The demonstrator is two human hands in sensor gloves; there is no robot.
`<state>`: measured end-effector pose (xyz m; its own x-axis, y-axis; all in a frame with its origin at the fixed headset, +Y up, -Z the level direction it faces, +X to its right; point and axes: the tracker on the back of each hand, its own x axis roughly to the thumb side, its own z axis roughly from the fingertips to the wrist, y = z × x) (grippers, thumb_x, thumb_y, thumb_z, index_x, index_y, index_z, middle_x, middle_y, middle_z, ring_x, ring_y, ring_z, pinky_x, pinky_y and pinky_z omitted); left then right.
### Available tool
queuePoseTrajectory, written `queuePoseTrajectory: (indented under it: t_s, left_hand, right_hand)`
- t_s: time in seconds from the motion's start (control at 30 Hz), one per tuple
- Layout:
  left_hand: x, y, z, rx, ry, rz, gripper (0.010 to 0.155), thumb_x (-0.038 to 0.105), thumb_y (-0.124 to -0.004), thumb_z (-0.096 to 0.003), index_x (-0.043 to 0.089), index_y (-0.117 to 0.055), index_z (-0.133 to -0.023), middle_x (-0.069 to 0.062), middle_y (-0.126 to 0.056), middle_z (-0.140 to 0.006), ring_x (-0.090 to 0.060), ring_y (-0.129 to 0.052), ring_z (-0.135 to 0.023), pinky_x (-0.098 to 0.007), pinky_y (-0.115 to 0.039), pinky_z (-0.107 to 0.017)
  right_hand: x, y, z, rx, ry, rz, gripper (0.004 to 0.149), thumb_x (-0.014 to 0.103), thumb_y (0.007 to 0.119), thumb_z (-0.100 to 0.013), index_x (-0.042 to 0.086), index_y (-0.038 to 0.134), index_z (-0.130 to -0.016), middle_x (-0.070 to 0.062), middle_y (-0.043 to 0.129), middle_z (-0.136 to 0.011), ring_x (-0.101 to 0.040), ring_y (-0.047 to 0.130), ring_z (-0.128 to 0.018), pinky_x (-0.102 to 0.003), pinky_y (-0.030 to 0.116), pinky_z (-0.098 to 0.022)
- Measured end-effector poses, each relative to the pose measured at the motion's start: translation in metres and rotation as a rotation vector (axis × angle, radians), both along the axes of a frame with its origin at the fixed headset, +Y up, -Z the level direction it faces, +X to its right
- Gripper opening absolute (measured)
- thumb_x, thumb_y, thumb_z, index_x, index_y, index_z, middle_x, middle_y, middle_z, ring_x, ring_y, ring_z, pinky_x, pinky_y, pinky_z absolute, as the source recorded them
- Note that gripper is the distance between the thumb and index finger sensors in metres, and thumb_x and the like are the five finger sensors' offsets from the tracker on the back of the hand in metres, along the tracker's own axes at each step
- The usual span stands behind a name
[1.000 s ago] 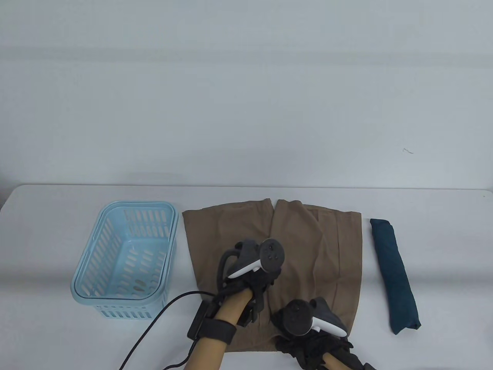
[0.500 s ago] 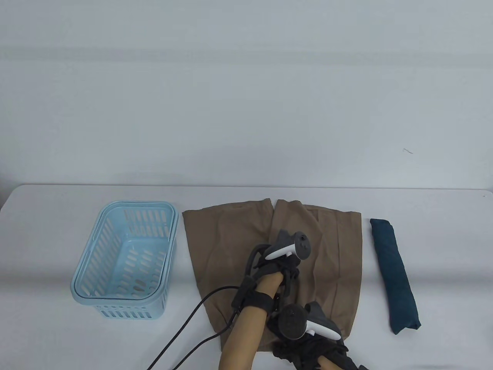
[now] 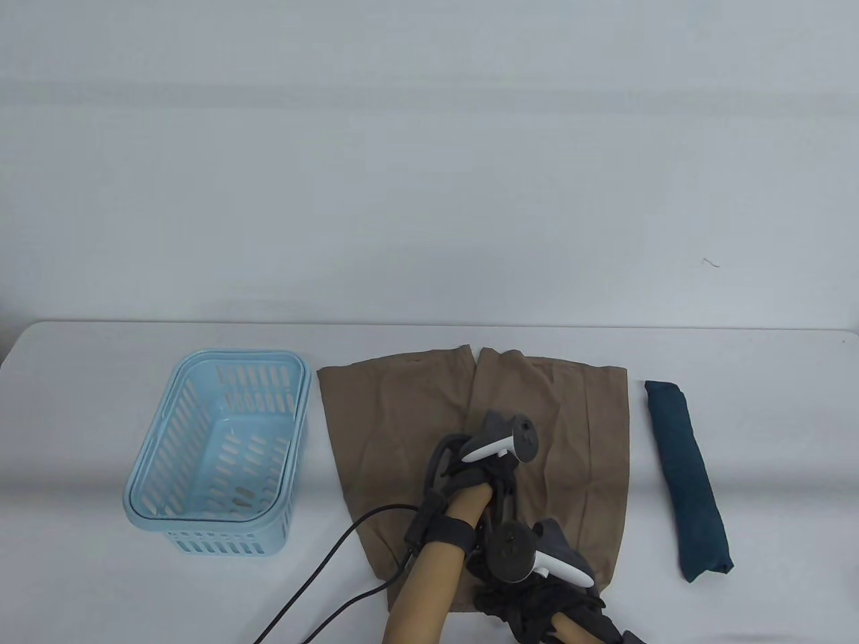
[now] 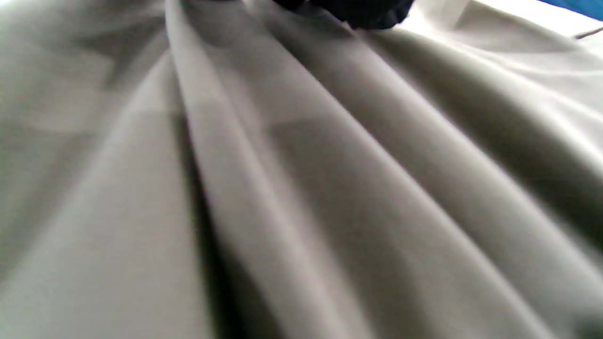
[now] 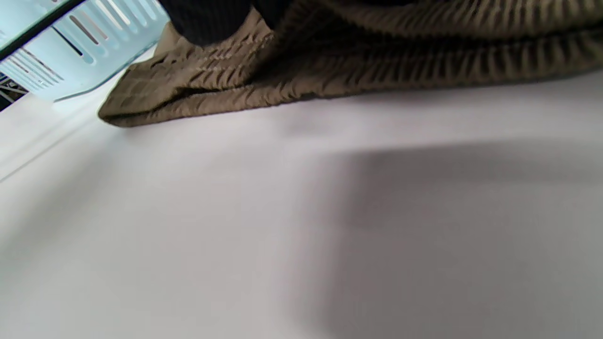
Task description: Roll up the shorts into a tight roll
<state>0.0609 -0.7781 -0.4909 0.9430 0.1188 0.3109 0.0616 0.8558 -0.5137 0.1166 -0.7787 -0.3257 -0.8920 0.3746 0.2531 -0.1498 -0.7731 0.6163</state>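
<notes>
Brown shorts point(image 3: 416, 429) flat on desk point(image 3: 100, 590) by the basket point(image 3: 221, 456), soft and limp; left hand point(image 3: 483, 469) mid-cloth, right hand point(image 3: 537, 590) at waistband, finger state unclear; grab waistband corners.

No text, label, brand, number or sign can be read in any of the views.

Even, soft light; wrist views blurred.
Table view sharp; cloth point(image 4: 301, 188) smeared close-up; broad shadow on desk point(image 5: 188, 235).
</notes>
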Motion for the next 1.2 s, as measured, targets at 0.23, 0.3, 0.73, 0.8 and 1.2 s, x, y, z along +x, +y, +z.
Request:
queuePoseTrajectory:
  t_s: [0.23, 0.3, 0.73, 0.8, 1.2]
  left_hand:
    - [0.005, 0.004, -0.003, 0.019, 0.023, -0.056, 0.053, 0.032, -0.059, -0.0562, 0.024, -0.045, -0.106, -0.011, -0.037, -0.115, -0.044, -0.045, -0.104, -0.068, -0.035, -0.073]
    - [0.006, 0.004, -0.002, 0.038, 0.022, -0.068, 0.053, 0.031, -0.059, -0.0561, 0.024, -0.045, -0.106, -0.011, -0.038, -0.115, -0.044, -0.047, -0.103, -0.068, -0.035, -0.073]
    - [0.011, -0.003, 0.009, 0.181, 0.021, -0.155, 0.053, 0.026, -0.060, -0.0556, 0.021, -0.044, -0.105, -0.014, -0.043, -0.113, -0.042, -0.044, -0.104, -0.068, -0.032, -0.072]
    - [0.011, -0.006, 0.012, 0.201, 0.017, -0.162, 0.053, 0.025, -0.060, -0.0556, 0.020, -0.044, -0.105, -0.015, -0.040, -0.114, -0.045, -0.034, -0.106, -0.068, -0.029, -0.071]
    - [0.010, -0.007, 0.016, 0.228, 0.001, -0.216, 0.054, 0.025, -0.060, -0.0555, 0.010, -0.044, -0.105, -0.017, -0.038, -0.115, -0.048, -0.033, -0.107, -0.070, -0.030, -0.071]
  right_hand:
    - [0.012, 0.005, -0.004, 0.024, -0.055, 0.017, 0.056, 0.037, 0.060, -0.054, 0.014, 0.051, -0.104, -0.011, 0.042, -0.112, -0.038, 0.039, -0.103, -0.060, 0.039, -0.072]
    - [0.015, 0.007, -0.005, 0.029, -0.071, 0.031, 0.054, 0.037, 0.060, -0.054, 0.014, 0.055, -0.103, -0.011, 0.046, -0.111, -0.039, 0.042, -0.102, -0.059, 0.042, -0.072]
    - [0.032, 0.018, -0.010, 0.082, -0.199, 0.185, 0.049, 0.037, 0.061, -0.054, 0.010, 0.070, -0.094, -0.012, 0.058, -0.106, -0.041, 0.052, -0.100, -0.063, 0.045, -0.070]
    - [0.034, 0.017, -0.010, 0.093, -0.220, 0.212, 0.049, 0.037, 0.060, -0.054, 0.009, 0.070, -0.093, -0.013, 0.058, -0.106, -0.042, 0.051, -0.100, -0.063, 0.044, -0.070]
    - [0.046, 0.012, -0.014, 0.129, -0.291, 0.348, 0.055, 0.038, 0.060, -0.054, 0.000, 0.066, -0.093, -0.017, 0.052, -0.108, -0.047, 0.040, -0.102, -0.067, 0.036, -0.070]
